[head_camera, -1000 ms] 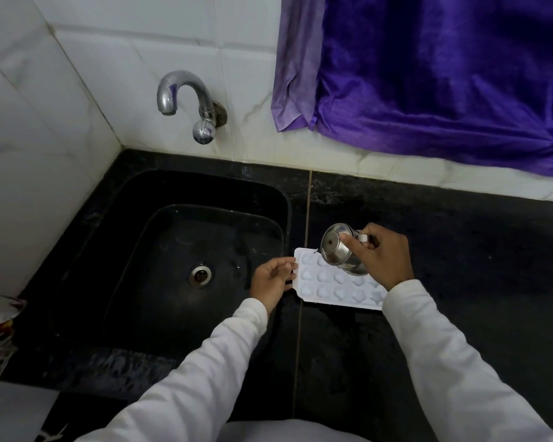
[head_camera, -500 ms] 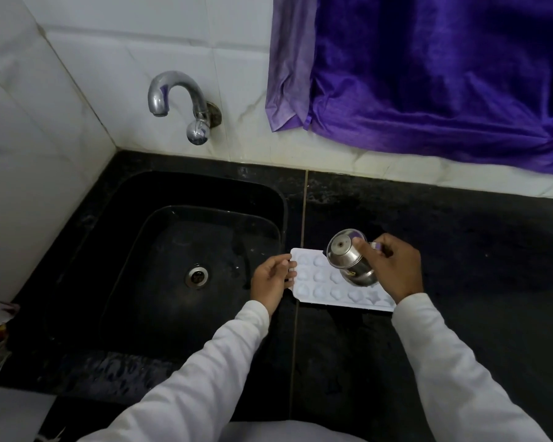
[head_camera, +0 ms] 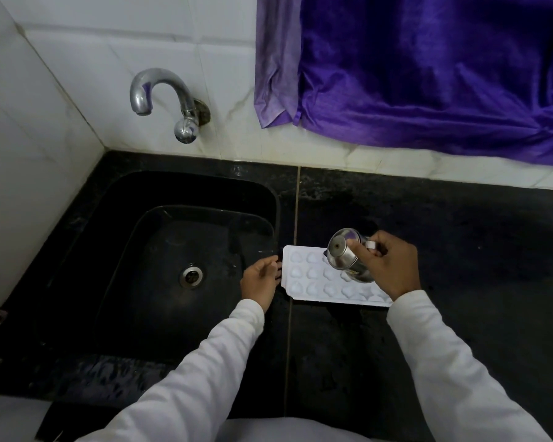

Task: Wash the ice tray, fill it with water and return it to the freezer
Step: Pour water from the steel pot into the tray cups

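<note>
Black counter (head_camera: 476, 250); white dimpled tray (head_camera: 307, 282) (plastic); right hand (head_camera: 393, 269) grips steel cup (head_camera: 344, 255); left hand (head_camera: 261, 280) loose beside tray.

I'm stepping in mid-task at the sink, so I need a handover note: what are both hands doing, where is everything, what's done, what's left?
Left hand: open, fingertips at the left edge of the white ice tray.
Right hand: grips a steel cup, tipped over the tray.
Tray: flat on the black counter, just right of the sink.
Done: filling appears started; water level unreadable, washing unconfirmed.
Left: finish filling, carry the tray level to the freezer, which is out of view.
</note>
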Demonstrator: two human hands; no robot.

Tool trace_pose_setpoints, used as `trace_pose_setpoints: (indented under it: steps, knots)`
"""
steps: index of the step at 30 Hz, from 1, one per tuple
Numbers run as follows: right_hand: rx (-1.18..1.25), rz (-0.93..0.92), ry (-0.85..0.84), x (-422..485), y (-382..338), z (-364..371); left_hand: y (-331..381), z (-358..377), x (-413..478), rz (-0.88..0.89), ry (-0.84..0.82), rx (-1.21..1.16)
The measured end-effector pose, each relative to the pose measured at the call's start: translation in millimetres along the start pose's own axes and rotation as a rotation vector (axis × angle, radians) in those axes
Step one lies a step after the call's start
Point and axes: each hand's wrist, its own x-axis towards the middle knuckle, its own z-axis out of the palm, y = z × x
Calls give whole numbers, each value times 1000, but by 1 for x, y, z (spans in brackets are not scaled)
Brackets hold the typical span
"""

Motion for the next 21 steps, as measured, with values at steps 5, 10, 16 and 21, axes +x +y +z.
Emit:
trace_pose_setpoints:
  steps: [5,10,16,21]
  knots:
    - [-60,-81,-14,3,1,3,4,-2,-4,-45,-33,-145]
    - [-108,-133,-22,5,2,5,6,-2,-4,-69,-38,-169]
    - [-119,-137,-18,5,1,4,9,-2,-4,-79,-42,-160]
    - [-124,-152,-14,5,0,3,8,-2,-5,-79,-48,-161]
